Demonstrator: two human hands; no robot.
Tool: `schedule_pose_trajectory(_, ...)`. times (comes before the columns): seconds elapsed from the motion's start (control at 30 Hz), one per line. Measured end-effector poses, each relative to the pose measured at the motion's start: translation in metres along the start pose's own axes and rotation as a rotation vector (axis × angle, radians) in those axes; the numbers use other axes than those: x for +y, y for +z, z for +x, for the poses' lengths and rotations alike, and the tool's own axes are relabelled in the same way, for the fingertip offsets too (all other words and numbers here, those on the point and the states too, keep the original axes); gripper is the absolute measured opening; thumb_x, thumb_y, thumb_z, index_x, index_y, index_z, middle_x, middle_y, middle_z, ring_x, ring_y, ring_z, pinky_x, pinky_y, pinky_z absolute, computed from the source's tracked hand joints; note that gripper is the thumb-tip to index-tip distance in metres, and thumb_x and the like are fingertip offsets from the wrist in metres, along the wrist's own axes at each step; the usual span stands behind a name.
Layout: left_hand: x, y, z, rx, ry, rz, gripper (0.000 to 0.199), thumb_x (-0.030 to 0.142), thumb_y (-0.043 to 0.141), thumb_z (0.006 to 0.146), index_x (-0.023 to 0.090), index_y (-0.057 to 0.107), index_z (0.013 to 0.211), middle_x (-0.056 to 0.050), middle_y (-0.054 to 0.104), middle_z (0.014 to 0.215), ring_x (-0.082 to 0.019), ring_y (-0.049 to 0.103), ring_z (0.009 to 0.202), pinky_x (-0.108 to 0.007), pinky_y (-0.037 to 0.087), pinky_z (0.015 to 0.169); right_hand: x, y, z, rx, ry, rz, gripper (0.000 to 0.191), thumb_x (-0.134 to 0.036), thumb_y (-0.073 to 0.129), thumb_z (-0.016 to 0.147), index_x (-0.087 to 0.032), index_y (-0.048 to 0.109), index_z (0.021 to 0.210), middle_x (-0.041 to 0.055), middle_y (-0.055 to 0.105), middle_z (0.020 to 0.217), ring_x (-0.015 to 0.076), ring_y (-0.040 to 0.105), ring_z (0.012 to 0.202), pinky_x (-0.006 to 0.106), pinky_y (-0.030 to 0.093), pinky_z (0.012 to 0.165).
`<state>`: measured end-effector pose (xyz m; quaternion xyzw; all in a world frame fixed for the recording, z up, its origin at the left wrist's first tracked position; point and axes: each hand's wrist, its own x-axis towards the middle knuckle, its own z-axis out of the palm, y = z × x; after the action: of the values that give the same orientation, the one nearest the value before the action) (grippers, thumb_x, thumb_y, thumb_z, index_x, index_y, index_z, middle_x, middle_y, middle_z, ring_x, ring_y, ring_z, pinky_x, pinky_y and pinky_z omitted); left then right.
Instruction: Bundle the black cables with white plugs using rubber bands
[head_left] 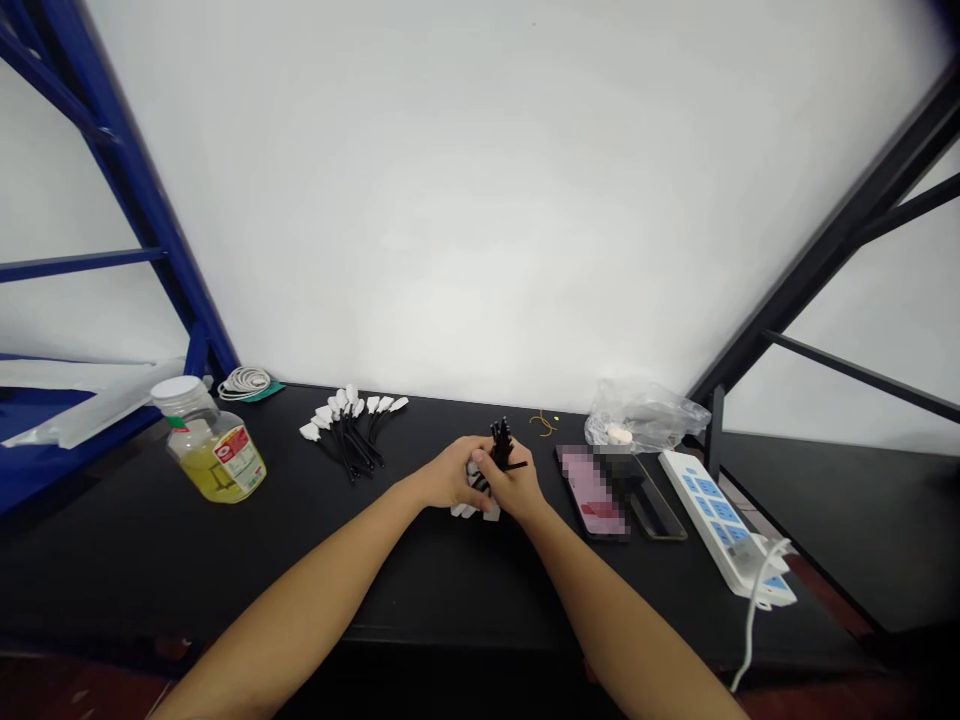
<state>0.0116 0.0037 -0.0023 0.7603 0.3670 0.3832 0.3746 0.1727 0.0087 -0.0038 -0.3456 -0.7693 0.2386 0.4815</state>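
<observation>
Both hands are closed around a bundle of short black strands with white flat ends (501, 440) above the middle of the black table. My left hand (457, 475) wraps the bundle from the left, its thumb and fingers near the white ends. On the other side, my right hand (514, 485) grips the strands with its thumb across them. Black tips point up and away, and one strand sticks out to the right. White ends show below the fingers; the middle of the bundle is hidden. More such strands (352, 425) lie fanned out on the table to the left.
At left stand a jar of yellow liquid (214, 450) and a coiled white cable (245, 382). On the right lie two phones (592, 490), a white power strip (720, 515) and a clear plastic bag (649, 415). Thin yellowish bands (544, 424) lie behind my hands.
</observation>
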Motion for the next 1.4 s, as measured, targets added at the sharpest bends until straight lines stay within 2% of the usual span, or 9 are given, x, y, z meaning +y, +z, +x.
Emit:
schedule_pose_trajectory(0.1, 0.009, 0.008, -0.004, -0.090, 0.084, -0.041, 0.053, 0.025, 0.086, 0.061, 0.020, 0.070, 0.112, -0.009, 0.072, 0.113, -0.026, 0.067, 0.102, -0.034, 0.053, 0.090, -0.006, -0.001, 0.001, -0.030, -0.088, -0.017, 0.032, -0.042, 0.055, 0.092, -0.022, 0.054, 0.068, 0.0032, 0.057, 0.075, 0.0193, 0.056, 0.075, 0.033, 0.049, 0.071)
schedule_pose_trajectory(0.2, 0.006, 0.014, -0.005, -0.050, 0.075, 0.057, 0.033, 0.015, 0.073, 0.067, 0.022, 0.072, 0.099, -0.005, 0.075, 0.099, -0.022, 0.070, 0.088, -0.031, 0.055, 0.078, -0.007, -0.003, 0.003, -0.077, -0.067, -0.057, 0.029, -0.042, 0.056, 0.091, -0.022, 0.052, 0.071, 0.0016, 0.054, 0.074, 0.0180, 0.054, 0.071, 0.031, 0.046, 0.068)
schedule_pose_trajectory(0.3, 0.003, 0.015, -0.003, 0.020, 0.038, 0.133, 0.032, 0.012, 0.068, 0.064, 0.021, 0.072, 0.095, -0.003, 0.075, 0.088, -0.020, 0.070, 0.076, -0.028, 0.054, 0.068, -0.005, -0.004, 0.006, -0.063, -0.022, -0.129, 0.020, -0.039, 0.055, 0.093, -0.023, 0.057, 0.081, 0.0029, 0.058, 0.082, 0.0190, 0.056, 0.076, 0.032, 0.047, 0.072)
schedule_pose_trajectory(0.5, 0.010, 0.021, -0.001, 0.058, 0.060, -0.016, 0.044, 0.011, 0.067, 0.068, 0.020, 0.071, 0.111, -0.009, 0.075, 0.107, -0.024, 0.071, 0.091, -0.034, 0.057, 0.080, -0.004, -0.005, 0.007, -0.013, -0.142, -0.137, 0.021, -0.031, 0.052, 0.095, -0.022, 0.061, 0.112, 0.0118, 0.062, 0.114, 0.0275, 0.055, 0.114, 0.047, 0.044, 0.101)
schedule_pose_trajectory(0.63, 0.011, 0.028, 0.001, 0.071, 0.047, -0.174, 0.040, 0.010, 0.062, 0.074, 0.019, 0.072, 0.112, -0.009, 0.076, 0.105, -0.023, 0.071, 0.091, -0.035, 0.057, 0.081, -0.013, -0.011, 0.008, -0.064, -0.107, -0.035, 0.020, -0.031, 0.057, 0.093, -0.022, 0.062, 0.110, 0.0109, 0.064, 0.112, 0.0267, 0.058, 0.113, 0.046, 0.047, 0.100)
schedule_pose_trajectory(0.93, 0.023, 0.023, 0.002, 0.123, -0.027, -0.257, 0.017, 0.031, 0.069, 0.082, 0.016, 0.068, 0.088, -0.008, 0.072, 0.085, -0.019, 0.066, 0.077, -0.031, 0.054, 0.070, -0.015, -0.031, 0.009, -0.036, -0.154, 0.099, 0.066, -0.075, 0.057, 0.083, -0.023, 0.059, 0.124, 0.0136, 0.064, 0.119, 0.0318, 0.061, 0.111, 0.046, 0.049, 0.098)
schedule_pose_trajectory(1.1, 0.014, 0.028, 0.005, 0.118, -0.087, -0.453, 0.032, 0.042, 0.073, 0.079, 0.020, 0.051, 0.071, -0.003, 0.063, 0.064, -0.015, 0.061, 0.064, -0.029, 0.051, 0.064, -0.007, -0.036, 0.011, -0.001, -0.109, 0.090, 0.080, -0.086, 0.050, 0.078, -0.024, 0.057, 0.127, 0.0142, 0.065, 0.120, 0.0325, 0.061, 0.114, 0.047, 0.046, 0.102)
schedule_pose_trajectory(1.27, 0.014, 0.031, 0.005, 0.144, -0.144, -0.505, 0.045, 0.047, 0.075, 0.074, 0.022, 0.041, 0.060, 0.004, 0.046, 0.048, -0.010, 0.049, 0.046, -0.024, 0.040, 0.047, -0.014, -0.030, 0.012, -0.127, -0.260, 0.016, 0.057, -0.073, 0.054, 0.087, -0.024, 0.066, 0.113, 0.0106, 0.068, 0.106, 0.0291, 0.063, 0.104, 0.045, 0.049, 0.095)
schedule_pose_trajectory(1.4, 0.011, 0.018, 0.007, 0.316, -0.175, -0.581, 0.048, 0.053, 0.062, 0.085, 0.022, 0.038, 0.058, 0.009, 0.035, 0.042, -0.008, 0.042, 0.038, -0.025, 0.041, 0.049, -0.009, -0.039, 0.016, -0.037, -0.211, -0.082, 0.041, -0.058, 0.049, 0.096, -0.024, 0.069, 0.105, 0.0092, 0.071, 0.101, 0.0269, 0.064, 0.099, 0.044, 0.049, 0.091)
